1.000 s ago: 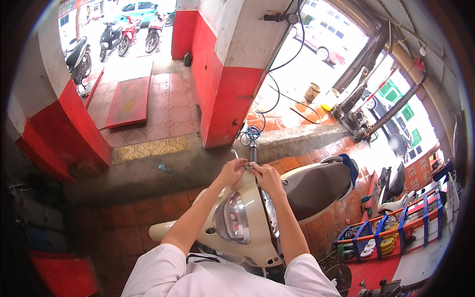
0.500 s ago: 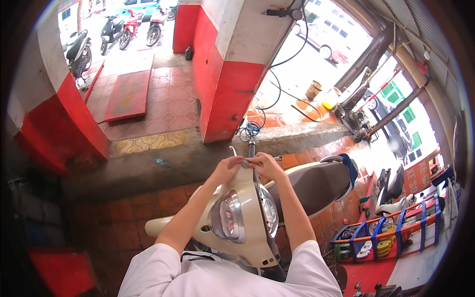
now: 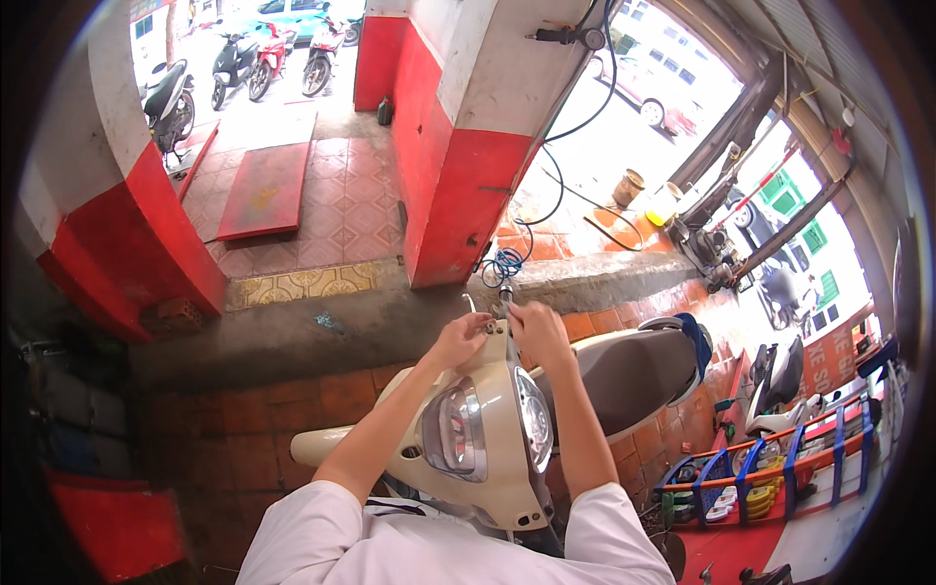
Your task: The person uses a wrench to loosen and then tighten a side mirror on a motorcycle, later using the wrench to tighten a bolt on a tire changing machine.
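I stand over a cream scooter (image 3: 487,492) with a chrome-rimmed headlight (image 3: 451,429) and a brake lever (image 3: 470,303). My left hand (image 3: 458,340) has its fingertips pinched at a small metal fitting (image 3: 495,327) atop the handlebar cover; whatever they hold is too small to make out. Just right of it, my right hand (image 3: 536,331) is closed by the base of the dark handlebar grip (image 3: 506,292), its fingertips on something I cannot make out. The brown seat (image 3: 629,380) stretches off to the right.
A red-and-white pillar (image 3: 458,205) rises beyond a concrete step (image 3: 380,310), with coiled blue hose (image 3: 509,261) beside it. A red ramp (image 3: 263,190) leads toward parked scooters (image 3: 317,68). A compressor-like machine (image 3: 702,249) stands at right, above a blue-and-orange rack of bottles (image 3: 760,468).
My right hand has shifted right and up, from beside my left fingertips toward the grip's base, uncovering the small fitting. My left hand stays near that fitting.
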Motion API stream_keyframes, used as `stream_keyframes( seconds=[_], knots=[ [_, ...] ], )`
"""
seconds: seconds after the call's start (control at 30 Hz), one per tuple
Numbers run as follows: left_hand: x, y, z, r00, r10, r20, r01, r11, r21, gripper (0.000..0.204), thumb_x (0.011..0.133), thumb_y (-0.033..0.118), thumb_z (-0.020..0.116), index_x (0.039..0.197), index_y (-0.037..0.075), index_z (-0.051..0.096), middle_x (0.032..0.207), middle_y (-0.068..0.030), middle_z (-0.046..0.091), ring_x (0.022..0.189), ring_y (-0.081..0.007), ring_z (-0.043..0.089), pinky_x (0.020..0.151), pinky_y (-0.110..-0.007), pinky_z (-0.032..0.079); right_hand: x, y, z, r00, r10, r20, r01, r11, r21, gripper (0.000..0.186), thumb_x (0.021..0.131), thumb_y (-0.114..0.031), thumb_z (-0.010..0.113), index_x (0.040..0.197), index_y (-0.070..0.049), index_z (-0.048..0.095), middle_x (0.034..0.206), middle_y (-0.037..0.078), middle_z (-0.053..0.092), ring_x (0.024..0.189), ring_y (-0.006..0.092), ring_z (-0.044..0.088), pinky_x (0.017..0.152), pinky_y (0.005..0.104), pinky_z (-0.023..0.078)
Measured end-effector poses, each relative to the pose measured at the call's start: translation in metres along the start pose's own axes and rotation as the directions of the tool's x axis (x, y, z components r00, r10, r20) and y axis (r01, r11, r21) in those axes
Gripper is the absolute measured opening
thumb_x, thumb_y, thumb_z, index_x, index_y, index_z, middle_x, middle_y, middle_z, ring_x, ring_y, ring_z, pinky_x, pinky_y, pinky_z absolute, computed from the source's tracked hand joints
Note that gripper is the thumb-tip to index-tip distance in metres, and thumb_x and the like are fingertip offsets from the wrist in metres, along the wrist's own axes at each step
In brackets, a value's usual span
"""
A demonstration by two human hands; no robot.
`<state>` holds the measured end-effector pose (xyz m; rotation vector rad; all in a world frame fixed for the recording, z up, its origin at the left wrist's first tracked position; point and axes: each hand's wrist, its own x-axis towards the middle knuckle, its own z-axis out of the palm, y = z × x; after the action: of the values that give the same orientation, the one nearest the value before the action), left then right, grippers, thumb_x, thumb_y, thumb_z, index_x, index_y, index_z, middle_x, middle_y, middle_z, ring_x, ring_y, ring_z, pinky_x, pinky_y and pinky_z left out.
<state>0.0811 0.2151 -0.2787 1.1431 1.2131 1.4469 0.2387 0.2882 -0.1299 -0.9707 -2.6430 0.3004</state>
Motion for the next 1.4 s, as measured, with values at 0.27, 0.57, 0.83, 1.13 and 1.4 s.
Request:
stream_keyframes(
  seconds=[0.27, 0.57, 0.83, 1.13, 1.4],
  knots=[
    [-0.003, 0.002, -0.003, 0.999, -0.040, 0.003, 0.040, 0.995, -0.089, 0.044, 0.095, -0.006, 0.053, 0.139, -0.004, 0.050, 0.138, -0.0116, 0.060, 0.128, -0.0177, 0.057, 0.111, -0.031, 0.043, -0.041, -0.001, 0.033, 0.985, 0.143, 0.092, -0.152, 0.982, 0.107, 0.030, 0.094, -0.021, 0.060, 0.114, -0.002, 0.071, 0.089, 0.027, 0.067, 0.090, 0.0445, 0.065, 0.083, 0.0523, 0.050],
    [-0.004, 0.000, -0.003, 1.000, -0.012, -0.011, 0.012, 1.000, -0.018, 0.045, 0.095, -0.006, 0.052, 0.140, -0.002, 0.050, 0.134, -0.0093, 0.062, 0.125, -0.0165, 0.058, 0.108, -0.030, 0.044, -0.043, -0.006, 0.028, 0.990, 0.116, 0.085, -0.128, 0.981, 0.143, 0.024, 0.095, -0.019, 0.056, 0.103, 0.000, 0.068, 0.090, 0.028, 0.065, 0.092, 0.0464, 0.065, 0.083, 0.0540, 0.051],
    [-0.003, -0.004, -0.002, 1.000, 0.016, -0.001, -0.016, 0.996, -0.084, 0.045, 0.095, -0.005, 0.053, 0.140, -0.003, 0.050, 0.134, -0.0090, 0.061, 0.123, -0.0150, 0.059, 0.105, -0.029, 0.046, -0.038, -0.011, 0.034, 0.989, 0.115, 0.090, -0.127, 0.981, 0.147, 0.028, 0.094, -0.020, 0.061, 0.110, 0.001, 0.072, 0.092, 0.026, 0.066, 0.091, 0.0433, 0.065, 0.083, 0.0506, 0.050],
    [-0.005, -0.002, -0.003, 1.000, 0.018, -0.025, -0.017, 1.000, 0.008, 0.044, 0.095, -0.003, 0.054, 0.139, -0.002, 0.052, 0.130, -0.0093, 0.064, 0.118, -0.0142, 0.061, 0.102, -0.028, 0.048, -0.037, -0.011, 0.030, 0.988, 0.136, 0.078, -0.150, 0.963, 0.224, 0.029, 0.091, -0.020, 0.066, 0.111, -0.001, 0.073, 0.086, 0.023, 0.065, 0.085, 0.0403, 0.065, 0.079, 0.0471, 0.051],
    [-0.008, 0.006, -0.003, 1.000, -0.015, -0.024, 0.016, 0.998, 0.058, 0.043, 0.096, -0.002, 0.055, 0.139, -0.002, 0.052, 0.131, -0.0101, 0.063, 0.120, -0.0147, 0.060, 0.103, -0.029, 0.047, -0.023, 0.006, 0.033, 0.998, -0.017, 0.057, 0.007, 0.985, 0.170, 0.027, 0.087, -0.018, 0.069, 0.111, -0.007, 0.076, 0.086, 0.019, 0.066, 0.083, 0.0374, 0.065, 0.077, 0.0440, 0.051]
  ],
)
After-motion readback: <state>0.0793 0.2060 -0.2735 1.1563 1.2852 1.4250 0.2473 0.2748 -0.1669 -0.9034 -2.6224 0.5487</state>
